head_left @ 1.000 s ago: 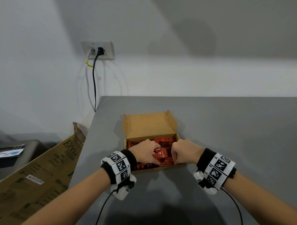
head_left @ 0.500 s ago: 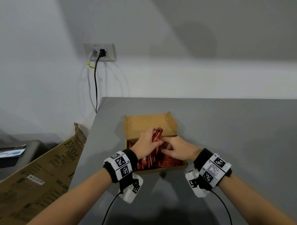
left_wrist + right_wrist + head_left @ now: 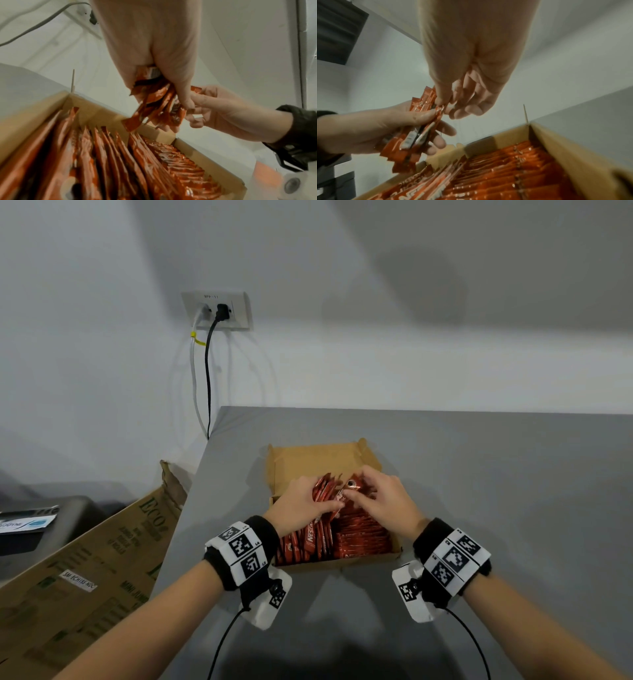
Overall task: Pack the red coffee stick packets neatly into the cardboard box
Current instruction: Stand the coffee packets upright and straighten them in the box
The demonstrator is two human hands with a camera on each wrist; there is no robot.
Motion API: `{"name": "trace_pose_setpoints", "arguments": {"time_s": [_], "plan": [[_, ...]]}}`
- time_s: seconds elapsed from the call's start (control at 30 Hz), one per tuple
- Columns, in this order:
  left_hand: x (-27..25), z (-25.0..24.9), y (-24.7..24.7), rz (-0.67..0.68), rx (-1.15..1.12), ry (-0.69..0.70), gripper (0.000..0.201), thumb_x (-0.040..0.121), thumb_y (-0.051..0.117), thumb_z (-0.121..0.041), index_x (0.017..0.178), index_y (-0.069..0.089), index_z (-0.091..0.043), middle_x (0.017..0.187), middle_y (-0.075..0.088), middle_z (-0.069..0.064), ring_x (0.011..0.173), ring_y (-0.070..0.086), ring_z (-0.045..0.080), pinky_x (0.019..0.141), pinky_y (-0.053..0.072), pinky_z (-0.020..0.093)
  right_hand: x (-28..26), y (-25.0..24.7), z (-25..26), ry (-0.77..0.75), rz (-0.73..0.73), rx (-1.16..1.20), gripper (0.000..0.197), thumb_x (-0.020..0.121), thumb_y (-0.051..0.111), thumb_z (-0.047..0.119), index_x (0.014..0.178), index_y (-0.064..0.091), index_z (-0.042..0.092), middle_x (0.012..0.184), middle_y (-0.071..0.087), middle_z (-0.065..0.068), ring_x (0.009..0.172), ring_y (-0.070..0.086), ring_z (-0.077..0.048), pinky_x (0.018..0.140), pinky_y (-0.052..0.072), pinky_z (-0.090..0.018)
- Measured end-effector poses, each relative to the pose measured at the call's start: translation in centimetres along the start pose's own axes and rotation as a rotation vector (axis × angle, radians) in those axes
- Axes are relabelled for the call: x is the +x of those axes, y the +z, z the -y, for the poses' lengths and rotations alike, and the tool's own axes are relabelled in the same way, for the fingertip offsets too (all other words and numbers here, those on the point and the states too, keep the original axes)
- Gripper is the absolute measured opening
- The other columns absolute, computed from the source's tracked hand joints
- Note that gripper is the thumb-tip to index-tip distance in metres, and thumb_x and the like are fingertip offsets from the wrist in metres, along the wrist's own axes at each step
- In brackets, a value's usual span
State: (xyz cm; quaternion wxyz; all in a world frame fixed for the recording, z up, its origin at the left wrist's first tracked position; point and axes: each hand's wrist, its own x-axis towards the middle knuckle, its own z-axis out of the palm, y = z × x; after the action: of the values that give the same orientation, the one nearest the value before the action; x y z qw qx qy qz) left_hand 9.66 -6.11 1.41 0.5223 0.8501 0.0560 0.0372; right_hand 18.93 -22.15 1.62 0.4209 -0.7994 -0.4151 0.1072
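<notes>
An open cardboard box (image 3: 322, 462) sits on the grey table, packed with rows of red coffee stick packets (image 3: 359, 537). My left hand (image 3: 301, 501) grips a bunch of red packets (image 3: 154, 105) lifted above the box. My right hand (image 3: 383, 498) pinches the top end of one packet in that bunch (image 3: 439, 110). Both hands hover over the far half of the box. In the wrist views the packed packets (image 3: 513, 169) stand on edge in the box (image 3: 96, 109) below.
The grey table (image 3: 496, 491) stretches to the right and front of the box. A large brown carton (image 3: 89, 559) leans beside the table's left edge. A wall socket (image 3: 217, 309) with two cables is on the wall behind.
Both hands have risen from the near part of the box and moved toward its far side. The left hand lifted a bunch of packets, and the right hand now pinches one of them.
</notes>
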Motion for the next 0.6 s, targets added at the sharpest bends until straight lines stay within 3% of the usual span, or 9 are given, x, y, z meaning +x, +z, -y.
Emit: {"name": "trace_pose_setpoints", "arguments": {"time_s": [0.1,0.2,0.3,0.4,0.47,0.6], "plan": [[0.3,0.0,-0.3,-0.159,0.066,0.009,0.026,0.088,0.063,-0.018,0.114,0.06,-0.014,0.081,0.065,-0.009,0.065,0.062,-0.002,0.066,0.052,0.013,-0.4,0.0,-0.5,0.028,-0.125,0.066,0.006,0.091,0.057,0.016,0.091,0.051,0.014,0.065,0.065,0.002,0.055,0.06,-0.003,0.06,0.051,-0.021],[0.4,0.0,-0.4,-0.248,0.118,0.021,0.017,0.089,0.062,-0.02,0.104,0.063,-0.012,0.077,0.066,-0.002,0.056,0.057,0.0,0.059,0.051,0.02,-0.6,-0.1,-0.6,0.028,-0.144,0.138,0.007,0.091,0.056,0.01,0.092,0.05,0.012,0.065,0.066,0.0,0.056,0.063,-0.006,0.059,0.051,-0.019],[0.3,-0.3,-0.2,-0.178,0.076,0.032,0.017,0.085,0.068,-0.025,0.095,0.068,-0.012,0.074,0.066,-0.008,0.055,0.055,-0.006,0.057,0.045,0.011,-0.6,0.0,-0.2,0.004,-0.148,0.179,0.007,0.092,0.054,0.006,0.093,0.049,0.01,0.067,0.067,-0.003,0.06,0.066,-0.01,0.062,0.053,-0.02],[0.4,-0.4,0.0,-0.108,-0.002,-0.056,0.015,0.081,0.072,-0.022,0.088,0.069,-0.009,0.064,0.062,-0.009,0.048,0.052,-0.006,0.054,0.042,0.014,-0.5,0.0,0.0,-0.008,-0.151,0.184,0.008,0.091,0.054,0.005,0.096,0.05,0.01,0.07,0.067,-0.001,0.062,0.066,-0.01,0.063,0.054,-0.019],[0.5,-0.3,-0.1,-0.132,-0.034,-0.081,0.013,0.08,0.073,-0.021,0.087,0.071,-0.01,0.066,0.064,-0.007,0.053,0.055,-0.002,0.055,0.044,0.017,-0.5,-0.2,0.0,-0.007,-0.14,0.167,0.009,0.091,0.056,0.006,0.097,0.052,0.01,0.075,0.066,0.002,0.066,0.066,-0.007,0.065,0.053,-0.017],[0.3,-0.4,-0.7,-0.048,0.076,-0.045,0.02,0.083,0.07,-0.023,0.085,0.068,-0.003,0.063,0.061,-0.002,0.048,0.049,0.001,0.05,0.041,0.02,-0.4,-1.0,0.1,-0.031,-0.144,0.012,0.009,0.089,0.06,0.015,0.098,0.062,0.017,0.093,0.063,0.007,0.081,0.06,-0.002,0.073,0.047,-0.011]]}}
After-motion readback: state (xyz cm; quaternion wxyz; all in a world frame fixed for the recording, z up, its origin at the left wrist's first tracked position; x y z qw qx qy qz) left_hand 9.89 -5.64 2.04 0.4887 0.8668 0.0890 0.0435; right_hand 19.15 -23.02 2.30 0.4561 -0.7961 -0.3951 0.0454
